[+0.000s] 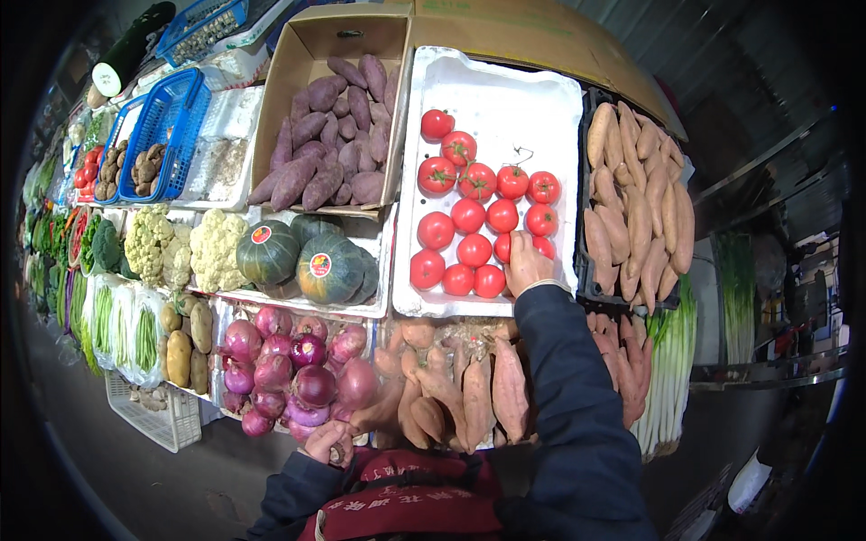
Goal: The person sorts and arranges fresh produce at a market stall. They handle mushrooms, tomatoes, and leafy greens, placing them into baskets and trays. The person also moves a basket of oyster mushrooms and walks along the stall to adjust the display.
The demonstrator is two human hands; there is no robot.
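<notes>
My right hand (526,265) reaches into a white foam box (500,88) and touches the ripe red tomatoes in its lower right corner. One tomato (503,249) shows left of the fingers and another tomato (543,247) right of them; whether the fingers grip one is hidden. Several other tomatoes lie apart in the box, some with green calyxes. My left hand (326,443) is low in front of my body, fingers curled, beside the red onions (314,385) and the tip of a sweet potato (379,408). Something small and brown shows at its fingers, too unclear to name.
A cardboard box (402,115) of purple sweet potatoes borders the foam box on the left. On its right stands a black crate (586,237) of pale sweet potatoes. Pumpkins (329,268), cauliflower (218,250) and potatoes (179,358) lie left. Green onions (666,385) hang over the right edge.
</notes>
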